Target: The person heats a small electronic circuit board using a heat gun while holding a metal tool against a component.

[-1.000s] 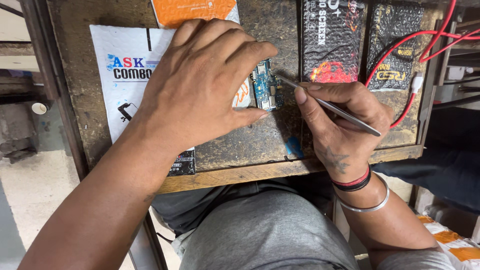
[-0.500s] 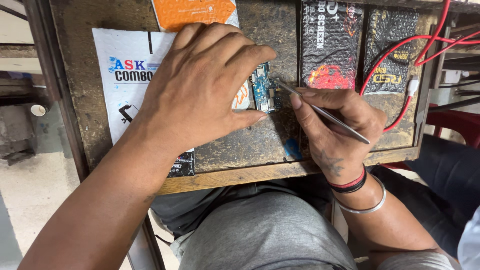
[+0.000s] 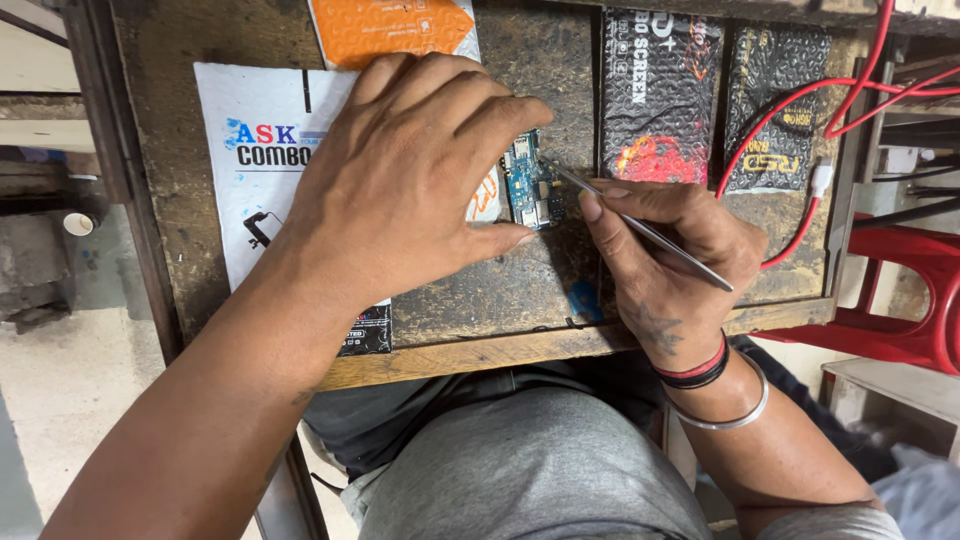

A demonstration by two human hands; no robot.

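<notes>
A small blue circuit board (image 3: 530, 187) lies on a worn dark wooden worktop (image 3: 480, 300). My left hand (image 3: 400, 180) lies flat over it, index finger and thumb pinning the board's left side. My right hand (image 3: 665, 255) grips thin metal tweezers (image 3: 640, 225), whose tip touches the board's right edge.
A white printed package (image 3: 250, 160) and an orange packet (image 3: 390, 28) lie under and beyond my left hand. Two dark bubble-wrap pouches (image 3: 660, 95) sit at the back right. Red cables (image 3: 830, 110) cross the right side. A red plastic stool (image 3: 900, 300) stands to the right.
The camera view has shifted slightly. Both hands keep their hold; the tweezers' tip stays at the board's right edge.
</notes>
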